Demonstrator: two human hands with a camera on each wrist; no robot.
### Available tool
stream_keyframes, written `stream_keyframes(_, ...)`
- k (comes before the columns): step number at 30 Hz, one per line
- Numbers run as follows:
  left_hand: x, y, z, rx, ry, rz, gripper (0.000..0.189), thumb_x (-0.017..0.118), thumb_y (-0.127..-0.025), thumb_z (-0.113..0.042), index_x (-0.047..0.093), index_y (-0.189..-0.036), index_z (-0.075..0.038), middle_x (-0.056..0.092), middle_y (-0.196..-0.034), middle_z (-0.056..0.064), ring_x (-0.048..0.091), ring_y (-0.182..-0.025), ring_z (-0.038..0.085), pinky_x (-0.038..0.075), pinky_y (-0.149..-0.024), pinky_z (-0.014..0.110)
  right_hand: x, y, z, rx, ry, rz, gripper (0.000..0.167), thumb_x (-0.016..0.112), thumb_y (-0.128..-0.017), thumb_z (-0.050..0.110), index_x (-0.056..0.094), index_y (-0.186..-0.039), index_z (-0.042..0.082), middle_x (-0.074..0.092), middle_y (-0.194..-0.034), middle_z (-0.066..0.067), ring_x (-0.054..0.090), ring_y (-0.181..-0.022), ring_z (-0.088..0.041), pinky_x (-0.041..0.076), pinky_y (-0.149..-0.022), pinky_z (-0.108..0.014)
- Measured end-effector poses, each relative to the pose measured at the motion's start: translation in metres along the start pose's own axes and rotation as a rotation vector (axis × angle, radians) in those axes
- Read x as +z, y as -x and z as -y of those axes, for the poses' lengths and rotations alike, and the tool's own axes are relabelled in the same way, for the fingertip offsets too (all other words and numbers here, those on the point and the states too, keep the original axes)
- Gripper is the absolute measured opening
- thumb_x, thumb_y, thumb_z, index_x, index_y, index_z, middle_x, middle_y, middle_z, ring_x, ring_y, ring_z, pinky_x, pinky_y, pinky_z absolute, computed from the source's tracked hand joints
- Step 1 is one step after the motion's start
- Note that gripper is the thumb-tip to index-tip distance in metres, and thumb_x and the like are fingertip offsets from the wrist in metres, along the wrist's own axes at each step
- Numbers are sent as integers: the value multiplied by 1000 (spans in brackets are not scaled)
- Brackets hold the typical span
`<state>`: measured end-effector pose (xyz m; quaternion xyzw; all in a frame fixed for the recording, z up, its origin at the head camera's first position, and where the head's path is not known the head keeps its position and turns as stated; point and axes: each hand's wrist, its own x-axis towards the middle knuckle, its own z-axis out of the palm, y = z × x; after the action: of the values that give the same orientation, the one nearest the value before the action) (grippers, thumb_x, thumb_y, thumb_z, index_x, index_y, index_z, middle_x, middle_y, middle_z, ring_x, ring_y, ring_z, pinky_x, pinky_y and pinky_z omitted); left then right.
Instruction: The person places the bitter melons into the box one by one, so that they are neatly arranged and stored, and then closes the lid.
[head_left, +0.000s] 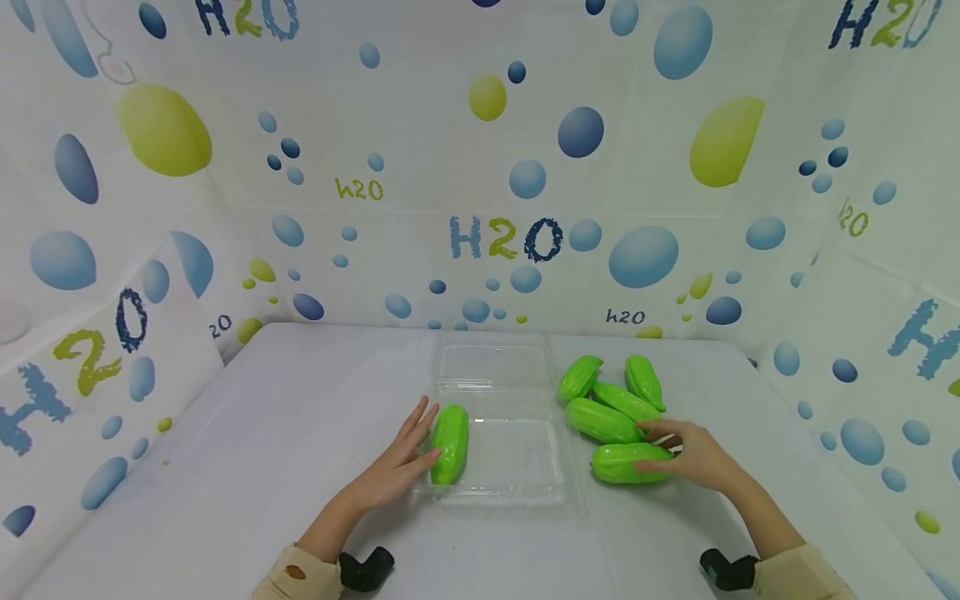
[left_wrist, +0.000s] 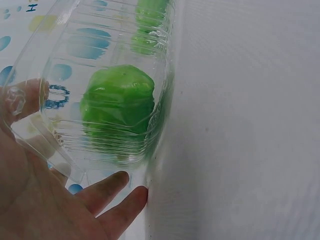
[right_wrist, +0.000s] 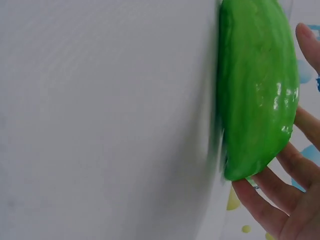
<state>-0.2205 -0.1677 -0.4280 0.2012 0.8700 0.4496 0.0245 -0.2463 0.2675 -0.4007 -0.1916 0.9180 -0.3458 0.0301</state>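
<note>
A clear plastic clamshell box [head_left: 517, 458] stands with its lid folded back, and one glossy green ribbed vegetable [head_left: 450, 446] lies along its left side. My left hand [head_left: 401, 462] is at the box's left edge with spread fingers; in the left wrist view its thumb [left_wrist: 32, 97] shows by the rim and the fingertips stay below the wall. To the right of the box, my right hand [head_left: 690, 454] reaches around the right end of the nearest green vegetable [head_left: 622, 464]. The right wrist view shows fingers [right_wrist: 272, 190] at that vegetable's end and the thumb [right_wrist: 307, 42] slightly apart from it.
Several more green vegetables [head_left: 603, 421] lie in a cluster behind the right hand, close to the box. The box lid [head_left: 495, 360] lies open on the far side. A white table [head_left: 300, 417] carries everything, with a bubble-printed sheet [head_left: 420, 167] behind it.
</note>
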Motion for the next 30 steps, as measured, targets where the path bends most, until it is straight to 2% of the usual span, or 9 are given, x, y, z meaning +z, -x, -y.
stream_keyframes(8, -1, 0, -1, 1, 5, -1, 63, 44, -96, -28, 12, -148, -12, -7, -153, 7, 1, -138, 33, 20, -101, 60, -2, 2, -14, -65, -64, 56, 67, 78, -72, 23, 51, -127, -1, 56, -114, -23, 60, -93, -30, 50, -75, -41)
stream_keyframes(14, -1, 1, -2, -1, 18, 1, 63, 45, -96, -26, 12, -148, -12, -7, -153, 8, 1, -138, 32, 23, -101, 59, -2, 2, -19, -81, -87, 83, 71, 79, -71, 22, 48, -129, -3, 56, -113, -23, 60, -91, -29, 49, -75, -41)
stream_keyframes(30, -1, 1, 0, 0, 14, 1, 63, 44, -96, -27, 11, -148, -12, -7, -153, 6, 0, -138, 32, 21, -101, 60, -2, 1, -16, -86, -67, 54, 62, 78, -72, 23, 55, -123, -1, 58, -113, -21, 58, -93, -29, 49, -73, -32)
